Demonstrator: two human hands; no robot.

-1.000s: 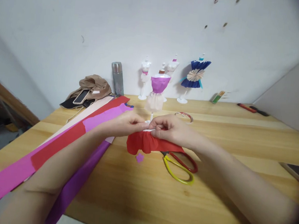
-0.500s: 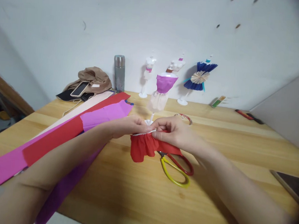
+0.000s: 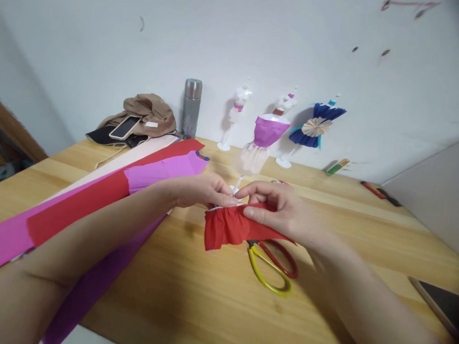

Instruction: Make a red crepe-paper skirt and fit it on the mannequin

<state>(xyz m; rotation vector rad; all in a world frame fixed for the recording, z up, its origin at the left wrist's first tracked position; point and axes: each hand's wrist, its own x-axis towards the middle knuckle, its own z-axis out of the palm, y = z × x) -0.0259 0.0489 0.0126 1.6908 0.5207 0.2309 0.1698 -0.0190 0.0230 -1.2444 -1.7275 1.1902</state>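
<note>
A strip of red crepe paper (image 3: 225,227), gathered into ruffles along a white top edge, hangs between both hands above the table. My left hand (image 3: 208,190) pinches its gathered upper edge, thumb on top. At the other side my right hand (image 3: 276,206) has its thumb in front of the strip and its fingers behind, the fingertips close to the left thumb. Scissors (image 3: 272,269) with one yellow and one red handle lie just below, their blades hidden under the paper. Behind the hands stands a small dress form (image 3: 271,130) in a purple top and pale skirt.
Long red, purple and pink paper strips (image 3: 77,216) stretch across the left. Along the wall are a flask (image 3: 191,109), more dress forms, one in a blue outfit (image 3: 317,125), and a brown cloth (image 3: 149,114) with a phone (image 3: 124,127). A dark tablet-like object (image 3: 442,305) lies right.
The camera view has shifted a little. My right thumb and fingers have moved slightly apart and along the red strip, which now spreads flatter to the right. My left hand still pinches it.
</note>
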